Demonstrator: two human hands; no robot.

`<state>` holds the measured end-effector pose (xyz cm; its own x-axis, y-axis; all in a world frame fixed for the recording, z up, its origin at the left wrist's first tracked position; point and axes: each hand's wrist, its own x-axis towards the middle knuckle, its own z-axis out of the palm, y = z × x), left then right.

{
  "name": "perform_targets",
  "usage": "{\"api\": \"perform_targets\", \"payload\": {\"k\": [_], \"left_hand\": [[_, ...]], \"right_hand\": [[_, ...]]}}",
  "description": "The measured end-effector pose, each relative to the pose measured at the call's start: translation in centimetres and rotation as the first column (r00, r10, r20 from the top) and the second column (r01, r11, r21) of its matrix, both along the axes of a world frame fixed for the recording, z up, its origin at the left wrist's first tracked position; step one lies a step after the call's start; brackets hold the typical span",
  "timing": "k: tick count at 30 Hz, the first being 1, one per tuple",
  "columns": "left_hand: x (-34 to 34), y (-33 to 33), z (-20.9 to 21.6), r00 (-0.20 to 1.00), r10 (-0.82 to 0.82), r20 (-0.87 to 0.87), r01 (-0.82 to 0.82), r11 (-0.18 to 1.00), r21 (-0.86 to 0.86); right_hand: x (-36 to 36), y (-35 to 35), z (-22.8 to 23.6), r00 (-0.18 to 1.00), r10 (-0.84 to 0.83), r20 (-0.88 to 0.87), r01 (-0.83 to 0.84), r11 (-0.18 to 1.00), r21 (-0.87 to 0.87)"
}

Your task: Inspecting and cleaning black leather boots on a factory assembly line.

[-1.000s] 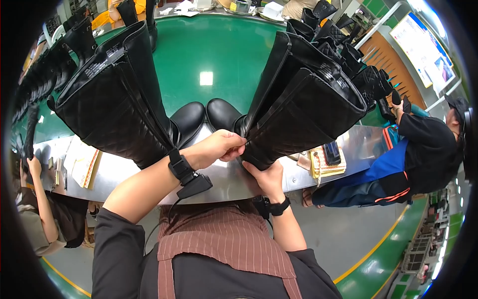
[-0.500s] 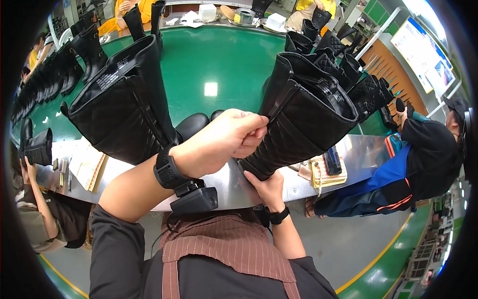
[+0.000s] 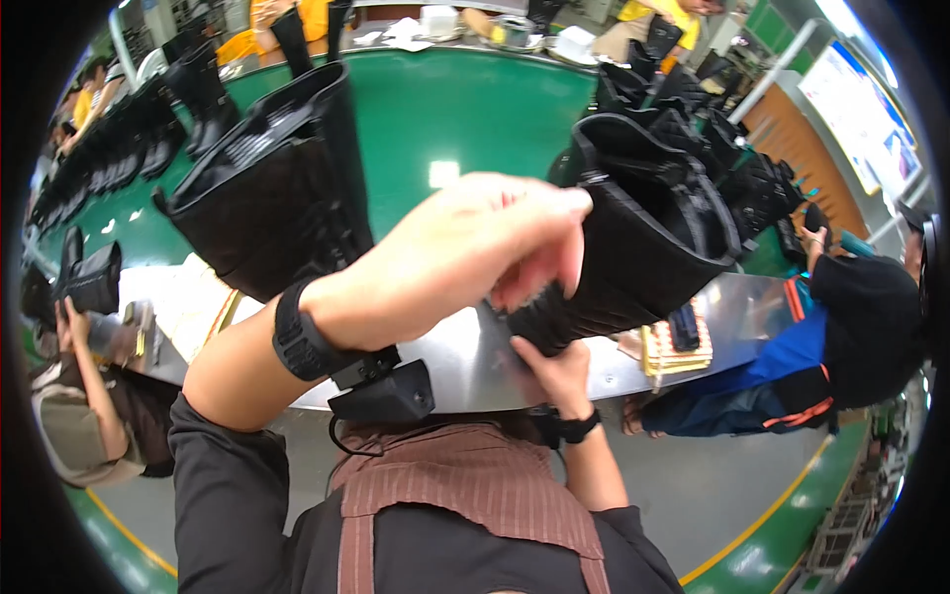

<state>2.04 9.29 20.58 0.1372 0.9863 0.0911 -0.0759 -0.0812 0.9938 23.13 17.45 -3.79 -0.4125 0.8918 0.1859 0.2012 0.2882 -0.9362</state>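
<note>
While right grip (image 3: 556,374) holds black boot (image 3: 643,262), left grip (image 3: 485,243) pinched at its top

Black boot (image 3: 638,259), left hand (image 3: 485,243) at its top, right hand (image 3: 562,378) lower down

Up from the ankle of the boot (image 3: 643,269) with the left hand (image 3: 480,243), climbing the side! Now at the top edge.

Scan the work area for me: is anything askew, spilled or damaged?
Nothing stands out. The boot on the right looks tilted, but the right hand grips its lower part while the left hand pinches near its upper shaft. No spill shows; blur could hide fine scuffs.
</note>
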Motion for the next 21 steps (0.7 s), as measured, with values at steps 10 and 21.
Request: {"api": "perform_targets", "payload": {"k": [10,21], "left_hand": [[-11.2,-15.9,-8.0,0.679,-0.160,-0.717,-0.115,0.941,-0.319],[-12.9,-15.3,-18.7,0.612,0.364,-0.702,-0.576,0.813,-0.080]], "right_hand": [[1.5,0.7,0.3,0.998,-0.059,0.026,0.059,0.998,0.004],[2.0,-1.2,3.6,0.886,-0.249,0.392,0.100,0.927,0.361]]}}
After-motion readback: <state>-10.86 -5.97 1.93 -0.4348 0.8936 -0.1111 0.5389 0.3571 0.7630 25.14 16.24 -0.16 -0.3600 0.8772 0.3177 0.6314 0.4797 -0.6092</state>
